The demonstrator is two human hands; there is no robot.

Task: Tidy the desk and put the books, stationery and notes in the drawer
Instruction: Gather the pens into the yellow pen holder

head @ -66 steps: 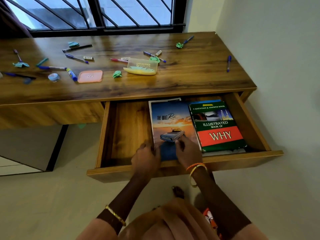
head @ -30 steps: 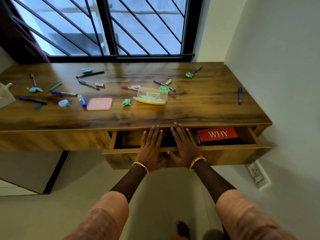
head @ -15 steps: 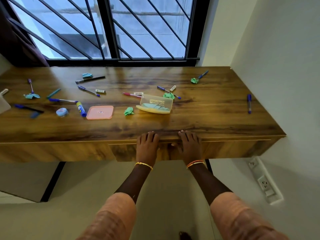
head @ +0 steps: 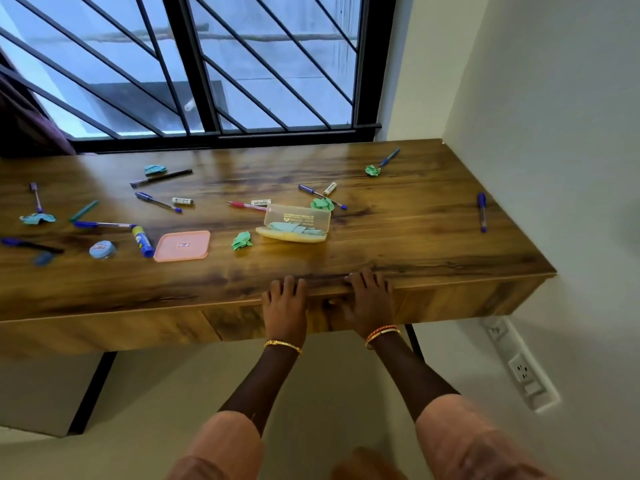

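Both hands are pressing flat on the drawer [head: 346, 315] front right now, left hand [head: 284, 306] and right hand [head: 369, 301] side by side with fingers straight, holding nothing. The drawer is sitting flush under the desk [head: 433, 244] edge, so whatever's inside is totally hidden. Meanwhile the desk top is carrying a whole mess: pens like the blue pen [head: 481, 211] out on the right, a glue stick [head: 142, 241], crumpled green notes [head: 241, 240], a pink lid [head: 182, 245] and a clear box [head: 294, 225]. I'm guessing the next move is gathering that stuff, then pulling the drawer open. The small labels are too blurry to read, and the desk's left end is getting cut off.
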